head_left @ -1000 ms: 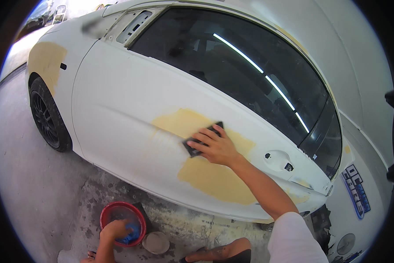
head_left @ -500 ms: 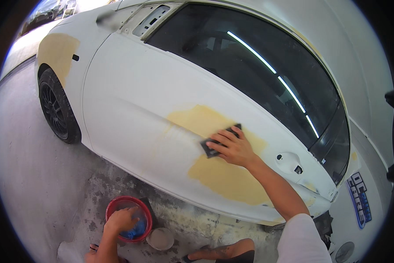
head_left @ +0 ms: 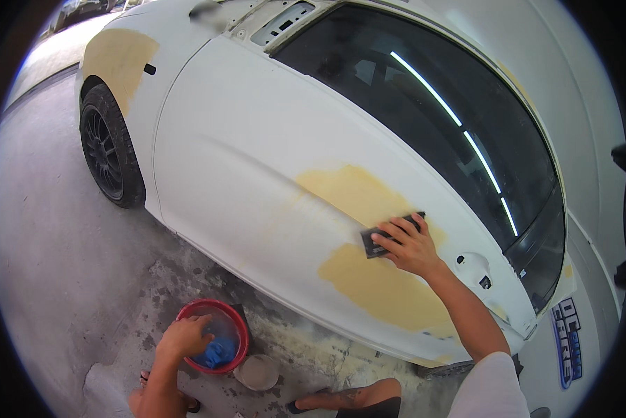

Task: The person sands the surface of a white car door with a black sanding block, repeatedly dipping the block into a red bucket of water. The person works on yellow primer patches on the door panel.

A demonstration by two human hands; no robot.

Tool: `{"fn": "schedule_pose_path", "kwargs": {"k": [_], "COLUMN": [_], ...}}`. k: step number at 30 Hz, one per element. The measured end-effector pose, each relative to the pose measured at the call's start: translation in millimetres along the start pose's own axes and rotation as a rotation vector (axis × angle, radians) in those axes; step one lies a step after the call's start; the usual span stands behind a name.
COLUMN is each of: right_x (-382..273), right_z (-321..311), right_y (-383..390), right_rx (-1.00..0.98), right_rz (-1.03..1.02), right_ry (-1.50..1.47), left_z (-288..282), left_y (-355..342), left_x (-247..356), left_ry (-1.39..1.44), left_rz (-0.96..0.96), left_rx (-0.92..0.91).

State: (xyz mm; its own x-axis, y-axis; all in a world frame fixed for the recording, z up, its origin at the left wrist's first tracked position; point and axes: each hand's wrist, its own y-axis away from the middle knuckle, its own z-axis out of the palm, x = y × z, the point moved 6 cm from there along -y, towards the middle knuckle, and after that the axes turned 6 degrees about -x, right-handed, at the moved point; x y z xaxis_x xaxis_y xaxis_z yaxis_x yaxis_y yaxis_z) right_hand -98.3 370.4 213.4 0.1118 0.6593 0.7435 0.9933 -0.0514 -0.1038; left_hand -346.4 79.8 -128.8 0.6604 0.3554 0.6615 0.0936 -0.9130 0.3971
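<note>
My right hand (head_left: pixel 412 249) is wrapped over a dark sanding block (head_left: pixel 378 244) and presses it flat on the white car door (head_left: pixel 257 209). The block lies along a crease between two yellowish filler patches (head_left: pixel 376 282), left of the door handle recess (head_left: pixel 475 270). At the lower left, my left hand (head_left: pixel 186 337) hangs over the near-left rim of a red bucket (head_left: pixel 245 341). Its fingers are loosely bent and hold nothing I can see. A bunched blue cloth (head_left: pixel 217 354) lies in the bucket, just beyond the fingertips.
A round pale lidded-looking tub (head_left: pixel 258 373) stands beside the bucket on the stained concrete floor (head_left: pixel 118 279). My bent legs (head_left: pixel 369 400) are at the lower edge. The front wheel (head_left: pixel 111 150) is at left, with another filler patch (head_left: pixel 121 63) on the fender above it.
My right hand has shifted the block along the door toward the handle recess. The left hand has drawn back from over the cloth to the bucket's rim. The whole view has also shifted.
</note>
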Motion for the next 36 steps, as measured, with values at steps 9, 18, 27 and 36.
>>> {"fn": "schedule_pose_path", "kwargs": {"k": [9,18,27,36], "right_x": [-31,-24,-3,-2], "right_z": [-8,9,20,-3], "right_y": [-88,-76,-14,2], "right_rx": [0.020,-0.039,0.070,0.031], "right_rz": [-0.006,0.046,0.091,0.100], "right_ry": [-0.061,-0.113,-0.029,-0.002], "left_z": [4,-6,-20,-9], "left_y": [-22,-13,9,3], "left_x": [8,7,2,7], "left_ry": [-0.013,-0.086,-0.077,-0.023], "left_rz": [0.010,-0.082,-0.042,-0.020], "left_rx": [-0.024,-0.002,0.105,-0.006]}}
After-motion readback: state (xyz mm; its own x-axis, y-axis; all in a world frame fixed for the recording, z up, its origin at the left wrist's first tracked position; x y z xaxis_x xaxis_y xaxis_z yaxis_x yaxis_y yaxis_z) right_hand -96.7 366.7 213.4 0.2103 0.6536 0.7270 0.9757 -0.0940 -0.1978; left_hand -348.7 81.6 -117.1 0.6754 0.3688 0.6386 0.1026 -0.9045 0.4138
